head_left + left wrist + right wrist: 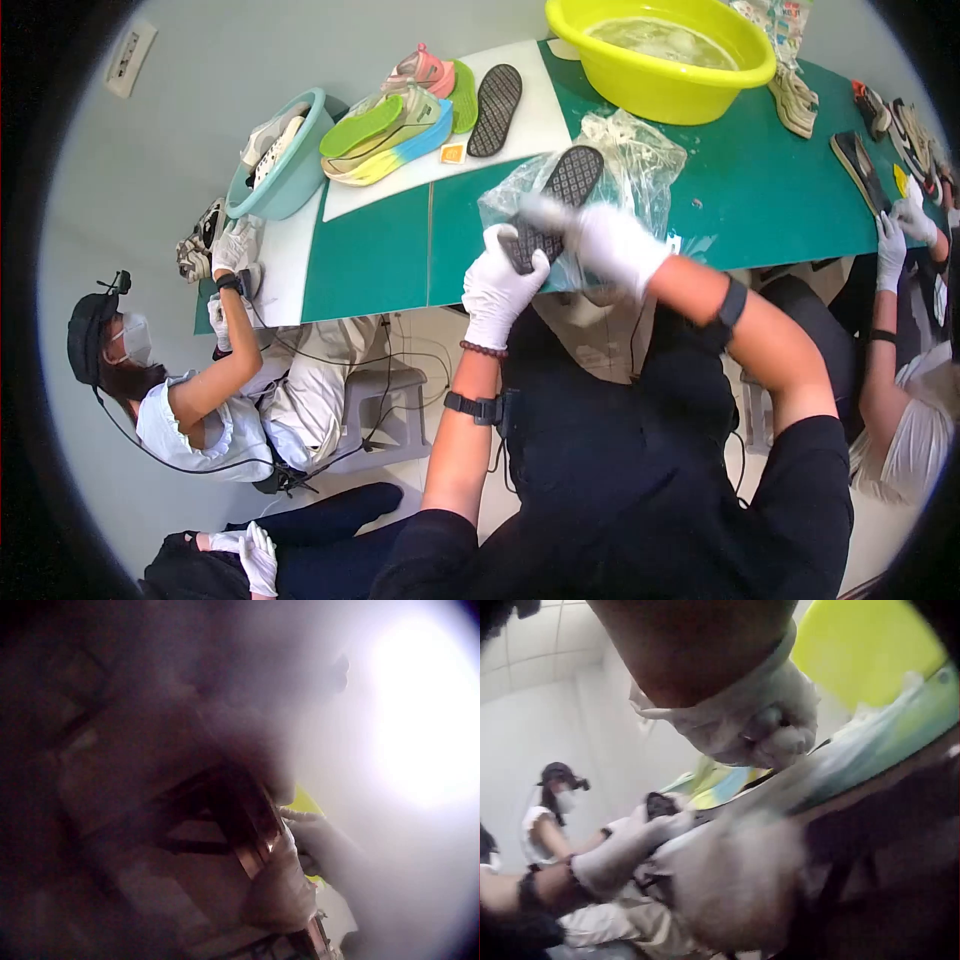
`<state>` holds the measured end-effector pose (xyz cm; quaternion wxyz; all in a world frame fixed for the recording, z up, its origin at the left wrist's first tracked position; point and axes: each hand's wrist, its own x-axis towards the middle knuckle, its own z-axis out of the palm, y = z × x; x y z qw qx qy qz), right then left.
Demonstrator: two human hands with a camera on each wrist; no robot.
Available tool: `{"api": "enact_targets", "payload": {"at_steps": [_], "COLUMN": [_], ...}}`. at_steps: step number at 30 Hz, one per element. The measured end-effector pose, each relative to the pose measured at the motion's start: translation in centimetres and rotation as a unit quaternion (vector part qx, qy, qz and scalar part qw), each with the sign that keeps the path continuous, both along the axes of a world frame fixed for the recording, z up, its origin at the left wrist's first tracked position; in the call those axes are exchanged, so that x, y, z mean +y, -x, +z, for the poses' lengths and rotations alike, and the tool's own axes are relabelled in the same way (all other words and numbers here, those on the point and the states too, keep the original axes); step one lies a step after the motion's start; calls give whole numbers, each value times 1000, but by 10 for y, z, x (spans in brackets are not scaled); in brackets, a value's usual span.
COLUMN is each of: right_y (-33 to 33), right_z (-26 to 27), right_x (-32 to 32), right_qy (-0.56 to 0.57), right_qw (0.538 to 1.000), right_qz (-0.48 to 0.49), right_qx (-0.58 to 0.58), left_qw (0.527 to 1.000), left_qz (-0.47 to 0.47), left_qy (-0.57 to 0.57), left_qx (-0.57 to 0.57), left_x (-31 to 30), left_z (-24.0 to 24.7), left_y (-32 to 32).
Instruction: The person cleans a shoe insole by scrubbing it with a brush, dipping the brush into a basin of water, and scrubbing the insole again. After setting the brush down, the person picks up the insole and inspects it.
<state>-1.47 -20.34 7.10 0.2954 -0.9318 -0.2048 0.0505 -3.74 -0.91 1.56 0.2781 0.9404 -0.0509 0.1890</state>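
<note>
A black sole (577, 175) with a diamond tread is held up at a slant over the table's front edge. My gloved left hand (497, 290) grips its lower end, with the thumb along one side. From the right, my gloved right hand (618, 248) reaches across, blurred. A blurred pale grey thing (545, 212) sticks out of that hand and overlaps the tread; I cannot tell what it is. The right wrist view shows the right hand's fingers (784, 739) curled. In the dim left wrist view, the left hand (281, 892) is round the sole's end.
Crumpled clear plastic (640, 165) lies behind the sole. A yellow basin (660, 85) of sudsy water stands at the back. Another black sole (495, 110) and colourful slippers (390, 140) lie on a white board. People sit at both sides, near a blue basin (300, 180) and several shoes (905, 140).
</note>
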Motion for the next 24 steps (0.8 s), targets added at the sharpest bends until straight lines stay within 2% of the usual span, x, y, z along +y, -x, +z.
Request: {"api": "enact_targets", "payload": {"at_steps": [2, 3, 4, 5, 6, 8, 9, 11, 12, 13, 14, 16, 18, 20, 21, 22, 24], "right_y": [-31, -21, 3, 14, 14, 12, -2, 9, 17, 20, 24, 12, -5, -21, -11, 0, -11], "right_z": [-17, -29, -28, -19, -12, 3, -12, -15, -37, -13, 9, 3, -4, -41, -24, -7, -46], "right_x": [-22, -19, -8, 0, -1, -3, -14, -18, -6, -4, -5, -31, -61, -91, -100, -112, -135], "right_qy": [-65, -43, -103, -54, -116, -245, -211, -106, -126, -74, -17, -136, -142, -205, -289, -362, -486], "right_qw": [990, 995, 989, 998, 992, 948, 961, 993, 979, 997, 986, 986, 987, 948, 945, 906, 846], "right_qz": [-127, -79, -3, 26, 3, -67, -106, -45, 15, 29, 41, 93, -66, -131, -149, -165, -137], "right_qx": [-19, -43, -108, -32, 49, 193, 146, -22, -159, -2, 158, -37, -36, -206, -33, 145, 171], "left_qw": [1000, 1000, 999, 999, 1000, 999, 998, 999, 1000, 999, 999, 995, 993, 990, 985, 984, 984], "left_qz": [-7, -13, -18, -27, -20, -14, -10, -15, -19, -20, -7, 15, 29, 58, 66, 69, 64], "left_qy": [22, 25, 25, 24, 19, 11, -1, 1, 0, 1, 1, 8, 18, 40, 29, 31, 31], "left_qx": [-1, -13, -27, -20, -3, 30, 55, 32, 21, 26, 53, 94, 112, 120, 159, 159, 161], "left_x": [-1, 0, 2, 4, 5, 2, 2, 3, 6, 7, 7, 0, 0, 1, 0, 1, 1], "left_z": [1, 0, -2, -6, -5, 0, 4, 1, -1, -1, -1, 10, 11, 13, 18, 18, 16], "left_y": [1, 2, -1, -2, -1, 0, 0, 3, 1, 0, 3, 3, 5, 9, 9, 9, 7]}}
